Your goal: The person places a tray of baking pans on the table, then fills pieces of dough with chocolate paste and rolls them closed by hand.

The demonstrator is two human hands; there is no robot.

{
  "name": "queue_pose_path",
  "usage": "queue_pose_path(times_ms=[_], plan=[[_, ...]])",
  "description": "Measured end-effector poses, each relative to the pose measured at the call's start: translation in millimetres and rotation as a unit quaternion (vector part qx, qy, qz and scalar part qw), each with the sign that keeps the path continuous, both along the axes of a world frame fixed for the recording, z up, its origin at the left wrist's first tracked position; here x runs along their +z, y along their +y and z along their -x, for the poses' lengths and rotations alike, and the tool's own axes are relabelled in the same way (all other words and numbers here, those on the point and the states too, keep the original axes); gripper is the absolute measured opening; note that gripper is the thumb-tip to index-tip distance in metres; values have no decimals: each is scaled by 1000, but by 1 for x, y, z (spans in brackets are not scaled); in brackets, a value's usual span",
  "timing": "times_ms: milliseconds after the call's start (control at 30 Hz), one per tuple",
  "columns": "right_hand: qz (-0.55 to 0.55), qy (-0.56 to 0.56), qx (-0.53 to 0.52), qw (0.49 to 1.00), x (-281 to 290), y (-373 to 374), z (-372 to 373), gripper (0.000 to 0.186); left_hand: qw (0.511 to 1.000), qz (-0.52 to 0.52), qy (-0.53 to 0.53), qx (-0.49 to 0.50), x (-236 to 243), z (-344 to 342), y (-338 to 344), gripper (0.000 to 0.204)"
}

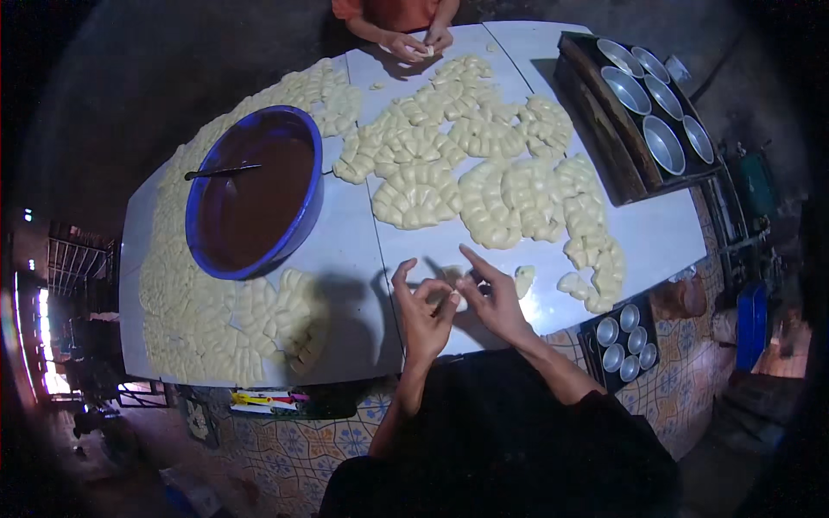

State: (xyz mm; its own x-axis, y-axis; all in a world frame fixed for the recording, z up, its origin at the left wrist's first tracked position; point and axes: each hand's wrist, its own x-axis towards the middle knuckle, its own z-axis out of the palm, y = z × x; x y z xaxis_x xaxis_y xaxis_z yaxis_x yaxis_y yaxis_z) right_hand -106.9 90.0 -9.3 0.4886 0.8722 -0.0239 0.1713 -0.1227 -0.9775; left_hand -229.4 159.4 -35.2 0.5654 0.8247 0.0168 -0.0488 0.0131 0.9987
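Patterned tile floor (pixel 682 345) shows below and to the right of a white table (pixel 350 229), whose edges bow toward the rim of the view. Pale dough covers much of the tabletop: one spread (pixel 168 293) runs along the left side, and another (pixel 496 138) fills the middle, its plump pieces set side by side in curved, fan-like rows. The person in a dark top (pixel 501 423) stands at the near edge, arms reaching over it; a co-worker in an orange-red top (pixel 389 9) is at the far edge.

On the left part of the table sits a blue basin (pixel 304 226) with a brown mass (pixel 263 207) inside. At the right end a dark crate (pixel 596 129) bears six silver oval tins (pixel 626 91). Below the table's near right edge, a dark tray (pixel 594 345) holds six more tins.

The person's left hand (pixel 423 315) and right hand (pixel 496 302) meet just short of the middle dough, fingers curved, thumbs and fingertips pinching a small bit of dough (pixel 459 303) between them. The co-worker's hands (pixel 406 47) likewise grip a small pale piece (pixel 429 52). A dark-handled utensil (pixel 223 171) lies across the basin's left rim. One loose scrap (pixel 523 281) rests beside the right hand.
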Motion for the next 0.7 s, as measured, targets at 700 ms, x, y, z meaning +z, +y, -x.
queue_pose_path(times_ms=[700], plan=[[150,-11,27,988,-63,-11,-25,43,992,72,-7,107,-42,32,18,17]])
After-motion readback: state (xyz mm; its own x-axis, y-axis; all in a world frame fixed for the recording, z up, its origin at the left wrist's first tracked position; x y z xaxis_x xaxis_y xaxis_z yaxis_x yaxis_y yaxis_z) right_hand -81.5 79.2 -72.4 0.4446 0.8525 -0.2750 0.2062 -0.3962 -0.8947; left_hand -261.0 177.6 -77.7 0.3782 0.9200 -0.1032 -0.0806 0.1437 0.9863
